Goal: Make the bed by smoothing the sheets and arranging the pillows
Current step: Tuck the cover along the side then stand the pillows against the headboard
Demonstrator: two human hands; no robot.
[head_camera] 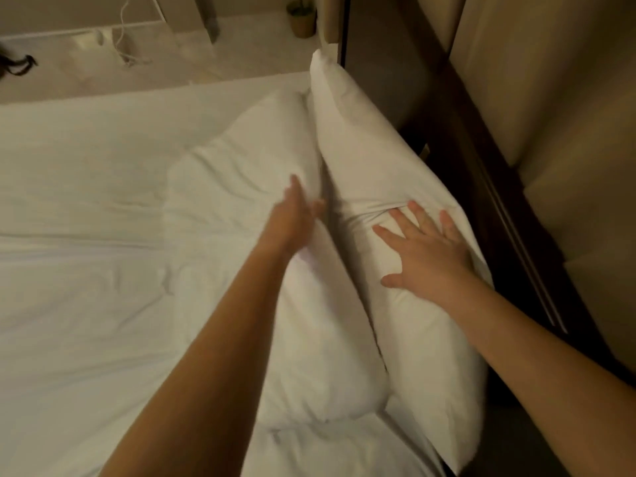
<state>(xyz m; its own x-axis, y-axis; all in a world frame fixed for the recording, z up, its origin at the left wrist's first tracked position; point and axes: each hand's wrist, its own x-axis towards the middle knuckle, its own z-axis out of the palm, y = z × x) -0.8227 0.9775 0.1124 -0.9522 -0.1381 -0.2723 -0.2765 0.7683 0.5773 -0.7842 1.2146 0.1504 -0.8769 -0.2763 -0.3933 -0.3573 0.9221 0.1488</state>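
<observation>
Pillows, two, white, sit side by side on the white sheet (86, 187), touching along a shadowed crease. The left pillow (241, 208) lies rumpled on the sheet. The right pillow (371, 156) sits against the dark wooden headboard (457, 160), beneath padded wall panels (537, 80).

The left hand (296, 215), slightly blurred, is edge-on at the crease, fingers straight and close together against the left pillow. The right hand (426, 249) presses flat on the right pillow, fingers spread wide, with the fabric creased ahead of them.

Beyond the bed, on the floor: a potted plant (303, 18), a white cord (122, 46) and a dark object (17, 65) that cannot be identified.
</observation>
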